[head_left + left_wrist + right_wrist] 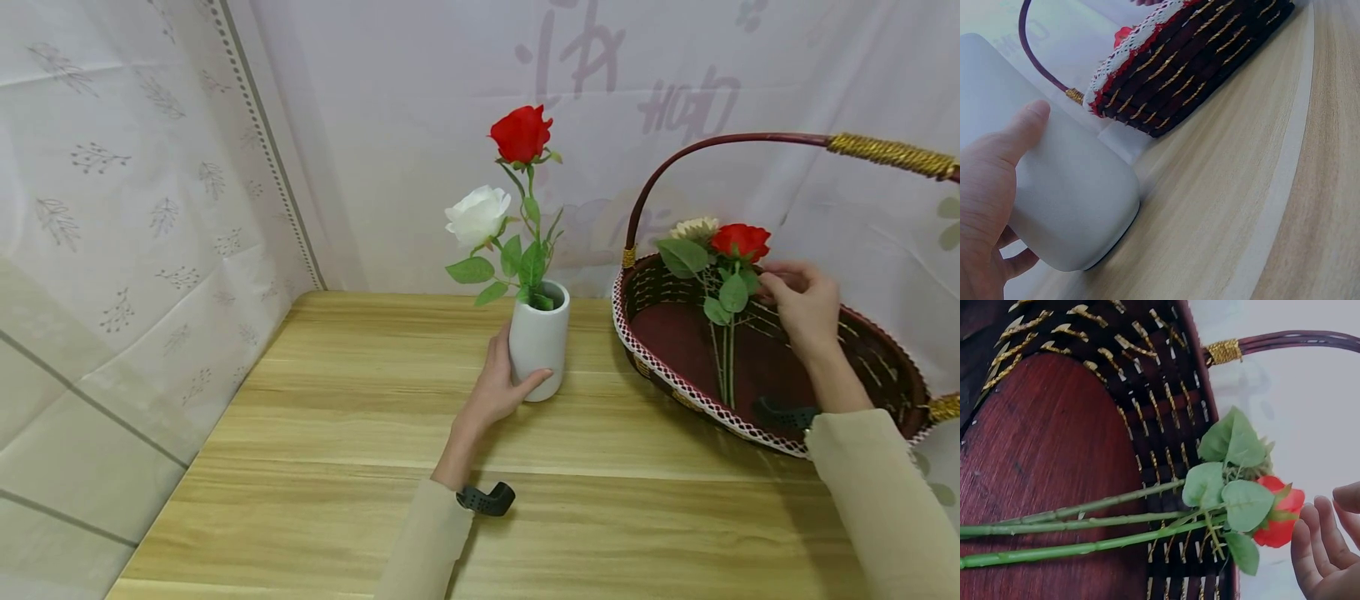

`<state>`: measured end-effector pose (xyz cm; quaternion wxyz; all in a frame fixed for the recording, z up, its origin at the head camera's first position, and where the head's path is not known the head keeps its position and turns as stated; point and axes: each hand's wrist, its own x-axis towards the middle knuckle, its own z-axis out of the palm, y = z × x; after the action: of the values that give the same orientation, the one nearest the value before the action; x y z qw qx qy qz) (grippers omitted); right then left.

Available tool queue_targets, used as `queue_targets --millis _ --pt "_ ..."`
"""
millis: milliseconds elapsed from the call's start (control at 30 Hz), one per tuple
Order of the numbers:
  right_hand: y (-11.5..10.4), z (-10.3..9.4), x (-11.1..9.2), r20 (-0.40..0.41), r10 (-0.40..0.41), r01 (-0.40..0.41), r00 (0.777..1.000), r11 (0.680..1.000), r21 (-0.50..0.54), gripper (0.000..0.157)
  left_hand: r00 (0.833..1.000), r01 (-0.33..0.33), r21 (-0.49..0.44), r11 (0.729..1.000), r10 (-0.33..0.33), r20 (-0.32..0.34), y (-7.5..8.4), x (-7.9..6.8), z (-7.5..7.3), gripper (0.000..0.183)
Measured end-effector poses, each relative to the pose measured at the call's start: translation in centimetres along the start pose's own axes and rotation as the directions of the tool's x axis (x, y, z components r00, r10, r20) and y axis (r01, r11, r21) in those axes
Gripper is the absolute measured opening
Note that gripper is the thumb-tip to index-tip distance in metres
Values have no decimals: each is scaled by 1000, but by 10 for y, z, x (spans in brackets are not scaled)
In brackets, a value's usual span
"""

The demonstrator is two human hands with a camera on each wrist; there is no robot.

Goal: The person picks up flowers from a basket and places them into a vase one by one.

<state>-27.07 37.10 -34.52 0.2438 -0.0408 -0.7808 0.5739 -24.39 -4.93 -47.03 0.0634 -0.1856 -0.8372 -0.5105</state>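
Observation:
A white vase stands upright on the wooden table, holding a red rose and a shorter white rose. My left hand grips the vase low down from its left side, with the thumb across the front, as the left wrist view also shows. Over the woven basket, my right hand hovers just beside a second red rose. Its fingers are loosely bent, and nothing shows between them and the thumb. Close behind that rose is a cream flower; long green stems lie across the basket's floor.
The basket's tall arched handle, wrapped in gold cord, rises over its right side. White lace edges the rim. A printed curtain hangs behind the table and another along its left. Dark bands sit at both wrists.

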Motion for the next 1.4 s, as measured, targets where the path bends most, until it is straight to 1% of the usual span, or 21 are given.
queue_targets --millis 100,200,400,500,567,767,1033,1167,1300,1400 --pt "5 -2 1 -11 23 -24 1000 997 -77 11 1000 -2 -6 1000 2 -1 0 0 1 101" --pt "11 -5 3 -16 57 -59 998 990 -129 12 1000 -7 -11 1000 7 -1 -1 0 1 101" --pt "21 -8 5 -37 103 -107 994 984 -141 7 1000 -5 -20 1000 5 1 -2 0 2 101" --pt "27 -8 6 -33 130 -134 991 979 -151 13 1000 -3 -23 1000 3 -4 -2 0 2 101" --pt "30 -8 6 -17 151 -152 988 975 -163 20 1000 -4 -24 1000 4 -7 -2 -1 1 101" --pt "37 -11 7 64 232 -215 970 955 -204 31 1000 -2 -18 1000 2 -4 -1 0 1 100" --pt "42 -15 7 150 273 -218 950 927 -305 51 1000 -7 -20 1000 7 -7 -1 0 1 100" --pt "46 -17 9 224 301 -215 927 915 -340 59 1000 -19 -29 999 19 -11 -2 -1 1 100" --pt "49 -18 10 321 332 -216 887 913 -345 68 1000 -19 -26 999 19 -11 -2 -1 1 100" --pt "50 -17 10 372 344 -219 862 915 -337 73 1000 -19 -21 1000 19 -10 -1 0 1 101"
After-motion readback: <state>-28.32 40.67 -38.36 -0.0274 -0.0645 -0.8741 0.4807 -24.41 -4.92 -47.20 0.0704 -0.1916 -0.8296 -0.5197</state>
